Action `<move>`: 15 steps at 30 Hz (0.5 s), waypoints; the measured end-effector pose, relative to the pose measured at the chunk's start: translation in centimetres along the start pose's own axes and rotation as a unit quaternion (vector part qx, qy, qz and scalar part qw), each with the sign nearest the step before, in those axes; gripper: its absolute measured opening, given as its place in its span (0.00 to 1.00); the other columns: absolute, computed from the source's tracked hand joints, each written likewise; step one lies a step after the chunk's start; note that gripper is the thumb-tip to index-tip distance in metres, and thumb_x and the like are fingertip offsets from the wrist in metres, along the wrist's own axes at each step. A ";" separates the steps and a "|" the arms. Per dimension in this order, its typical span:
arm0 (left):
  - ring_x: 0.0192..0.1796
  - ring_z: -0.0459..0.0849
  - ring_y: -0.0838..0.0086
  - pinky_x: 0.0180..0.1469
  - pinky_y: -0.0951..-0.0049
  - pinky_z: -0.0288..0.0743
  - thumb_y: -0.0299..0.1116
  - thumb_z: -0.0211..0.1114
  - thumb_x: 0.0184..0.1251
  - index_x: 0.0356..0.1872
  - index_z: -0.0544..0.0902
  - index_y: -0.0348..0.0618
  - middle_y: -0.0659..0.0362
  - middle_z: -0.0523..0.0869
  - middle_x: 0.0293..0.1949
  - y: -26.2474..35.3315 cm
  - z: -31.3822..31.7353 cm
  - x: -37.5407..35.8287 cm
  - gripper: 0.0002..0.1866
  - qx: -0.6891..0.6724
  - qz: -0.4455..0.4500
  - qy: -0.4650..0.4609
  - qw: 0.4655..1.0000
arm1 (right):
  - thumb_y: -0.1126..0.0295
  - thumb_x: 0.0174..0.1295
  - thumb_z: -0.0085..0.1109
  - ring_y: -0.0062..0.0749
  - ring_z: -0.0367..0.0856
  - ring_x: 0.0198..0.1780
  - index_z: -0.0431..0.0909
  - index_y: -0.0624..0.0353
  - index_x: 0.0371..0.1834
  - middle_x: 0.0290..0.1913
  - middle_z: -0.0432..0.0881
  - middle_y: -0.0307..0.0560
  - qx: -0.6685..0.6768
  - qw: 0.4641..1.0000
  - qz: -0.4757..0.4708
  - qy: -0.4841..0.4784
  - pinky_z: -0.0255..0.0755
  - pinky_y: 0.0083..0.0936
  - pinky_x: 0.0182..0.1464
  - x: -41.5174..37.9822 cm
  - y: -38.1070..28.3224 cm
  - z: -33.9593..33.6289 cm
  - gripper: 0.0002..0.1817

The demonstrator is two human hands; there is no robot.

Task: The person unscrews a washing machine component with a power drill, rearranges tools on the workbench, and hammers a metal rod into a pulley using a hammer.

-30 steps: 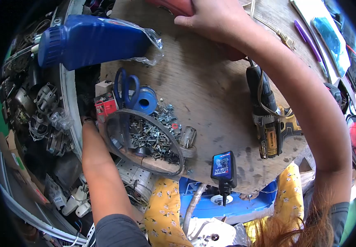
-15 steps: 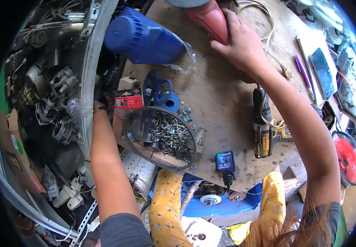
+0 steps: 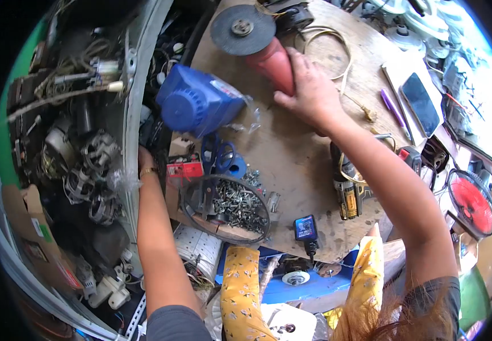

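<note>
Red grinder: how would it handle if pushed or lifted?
The red grinder looks solid, so probably stiff. Likely to dip disc-first: the wide disc sits at one end, while the right hand grips the other.

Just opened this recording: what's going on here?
A person at a wooden worktable has their right hand wrapped around the body of a red power tool, whose dark disc faces up. Their left hand is down beside the table's left edge, near the blue bottle; what it holds, if anything, can't be made out. Loose screws and a drill lie on the near side, and a phone to the right.
</note>
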State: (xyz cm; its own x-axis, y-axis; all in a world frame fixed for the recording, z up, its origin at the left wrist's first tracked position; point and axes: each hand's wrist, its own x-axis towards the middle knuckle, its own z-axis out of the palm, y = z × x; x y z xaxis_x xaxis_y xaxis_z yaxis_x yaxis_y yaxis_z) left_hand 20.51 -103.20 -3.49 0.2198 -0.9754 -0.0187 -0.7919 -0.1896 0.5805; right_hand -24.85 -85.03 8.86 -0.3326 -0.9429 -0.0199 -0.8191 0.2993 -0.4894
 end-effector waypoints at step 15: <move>0.62 0.68 0.55 0.66 0.60 0.55 0.48 0.58 0.63 0.61 0.65 0.36 0.43 0.70 0.60 14.8 5.3 -0.3 0.32 -0.030 0.137 -0.166 0.976 | 0.58 0.42 0.70 0.48 0.71 0.53 0.57 0.61 0.64 0.52 0.70 0.53 0.043 0.998 0.036 -0.025 0.72 0.38 0.52 0.0 0.0 -1.0 0.46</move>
State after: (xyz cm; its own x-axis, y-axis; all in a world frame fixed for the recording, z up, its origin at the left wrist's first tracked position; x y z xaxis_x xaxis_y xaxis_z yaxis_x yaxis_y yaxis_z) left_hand 5.75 -106.31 0.79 -0.1997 -0.9732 -0.1140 -0.7582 0.0798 0.6471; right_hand -25.32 -84.89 9.71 -0.3636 -0.9262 -0.0995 -0.7506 0.3545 -0.5576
